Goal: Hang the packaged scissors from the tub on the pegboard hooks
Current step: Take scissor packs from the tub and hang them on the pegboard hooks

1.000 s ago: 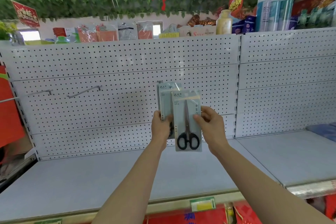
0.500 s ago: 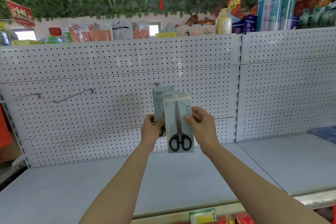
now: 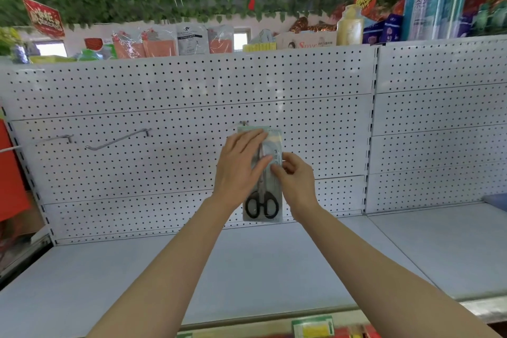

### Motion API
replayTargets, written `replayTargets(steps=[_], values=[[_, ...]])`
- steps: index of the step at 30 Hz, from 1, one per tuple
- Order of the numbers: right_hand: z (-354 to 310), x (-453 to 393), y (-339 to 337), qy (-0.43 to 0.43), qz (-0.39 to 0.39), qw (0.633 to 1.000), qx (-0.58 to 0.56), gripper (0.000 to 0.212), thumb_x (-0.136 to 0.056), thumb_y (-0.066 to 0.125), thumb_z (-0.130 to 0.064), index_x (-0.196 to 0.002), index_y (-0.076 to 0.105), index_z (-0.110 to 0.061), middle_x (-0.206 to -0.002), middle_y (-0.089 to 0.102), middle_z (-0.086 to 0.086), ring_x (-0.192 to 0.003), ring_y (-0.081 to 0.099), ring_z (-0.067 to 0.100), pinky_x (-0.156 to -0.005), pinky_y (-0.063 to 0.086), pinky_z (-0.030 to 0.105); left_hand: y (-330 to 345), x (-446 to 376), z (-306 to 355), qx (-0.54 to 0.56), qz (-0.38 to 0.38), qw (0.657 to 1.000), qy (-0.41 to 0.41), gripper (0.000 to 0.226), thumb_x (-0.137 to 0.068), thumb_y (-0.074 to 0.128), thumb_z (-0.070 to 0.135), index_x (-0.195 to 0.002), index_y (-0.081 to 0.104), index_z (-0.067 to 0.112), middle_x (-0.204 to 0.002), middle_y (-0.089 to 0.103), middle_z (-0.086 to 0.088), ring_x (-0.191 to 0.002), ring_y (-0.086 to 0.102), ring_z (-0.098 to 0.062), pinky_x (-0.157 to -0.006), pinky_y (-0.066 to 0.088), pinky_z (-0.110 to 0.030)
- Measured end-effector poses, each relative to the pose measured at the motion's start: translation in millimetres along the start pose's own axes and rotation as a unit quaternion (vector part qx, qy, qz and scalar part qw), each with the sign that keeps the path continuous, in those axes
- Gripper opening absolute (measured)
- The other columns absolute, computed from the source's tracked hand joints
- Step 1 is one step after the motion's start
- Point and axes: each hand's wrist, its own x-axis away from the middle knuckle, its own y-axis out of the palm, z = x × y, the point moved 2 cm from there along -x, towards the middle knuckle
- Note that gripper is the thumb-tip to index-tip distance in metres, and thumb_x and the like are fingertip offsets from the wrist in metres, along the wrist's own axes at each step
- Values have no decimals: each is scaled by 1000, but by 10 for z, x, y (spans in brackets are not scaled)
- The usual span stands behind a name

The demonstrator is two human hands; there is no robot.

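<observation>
My left hand (image 3: 238, 164) lay flat and my right hand (image 3: 295, 178) pinched the edge of the clear flat pack of black-handled scissors (image 3: 264, 200) against the white pegboard (image 3: 164, 162), a light, slippery, bendy pack best gripped near its top.

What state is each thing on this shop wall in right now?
Clear packet of black-handled scissors: upright against the board, top at a hook, held.
Left hand: flat over the packet's upper part.
Right hand: pinching the packet's right edge.
Two bare metal hooks: empty.
White pegboard: mostly bare.
Grey shelf: bare.
</observation>
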Motion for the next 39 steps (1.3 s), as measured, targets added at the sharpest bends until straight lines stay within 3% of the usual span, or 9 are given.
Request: replayTargets(steps=[6,11,17,23,26,29,31,34,39], values=[[98,-145,62,22,-3,1000,11,14,-89,62,-10,-100,67,-17,-87,73,11,-82,70,30,-79,57,52,60,-91,-55,-1,-24,1000,-18,51,-93,58,40,-141,49,24,-134,57,7,-125,39,-16,-105,38,-35],[194,-270,105,34,3,999,41,15,-89,62,-13,-102,67,-20,-85,72,11,-81,70,30,-77,58,50,79,-147,-112,6,-54,998,-39,48,-93,61,39,-138,48,31,-128,59,7,-124,37,-14,-97,44,-34],[263,-395,126,40,6,995,95,12,-91,62,-18,-102,66,-13,-88,70,8,-83,66,28,-72,54,39,117,-191,-226,-6,-89,993,-75,50,-91,62,41,-137,48,27,-132,54,7,-128,35,-13,-88,48,-35],[272,-435,121,53,3,989,136,14,-92,61,-21,-99,66,-10,-91,68,3,-86,65,23,-78,55,37,92,-216,-239,-26,-128,988,-88,53,-92,60,42,-140,43,30,-140,48,8,-129,32,-15,-87,50,-41],[255,-372,45,50,17,982,183,23,-91,62,-26,-109,63,-12,-102,67,3,-92,63,21,-82,54,38,50,-189,-231,-25,-143,985,-95,59,-92,59,44,-145,38,28,-141,47,6,-130,32,-16,-85,50,-42],[226,-236,-128,4,35,954,298,36,-92,59,-30,-124,56,-13,-122,60,3,-106,59,20,-89,49,39,3,-69,-198,-24,-126,984,-126,65,-91,60,47,-146,36,22,-140,47,0,-129,35,-21,-85,47,-41],[206,-101,-291,-50,45,926,372,40,-93,58,-29,-129,54,-12,-130,57,5,-115,55,23,-97,44,41,-50,75,-139,-30,-71,989,-125,62,-88,60,47,-138,44,15,-133,51,-6,-124,41,-24,-89,48,-42],[104,147,-578,-125,59,881,452,43,-92,60,-28,-130,53,-9,-131,57,9,-116,54,28,-101,37,42,-102,333,13,-59,1,998,-32,52,-86,63,42,-123,55,7,-121,58,-10,-114,48,-29,-93,46,-44],[-115,589,-1101,-199,76,812,543,44,-88,63,-31,-126,57,-8,-121,63,11,-105,60,33,-96,38,44,-89,694,503,-68,-63,992,84,52,-88,63,43,-124,56,8,-120,60,-10,-111,50,-31,-94,40,-41]])
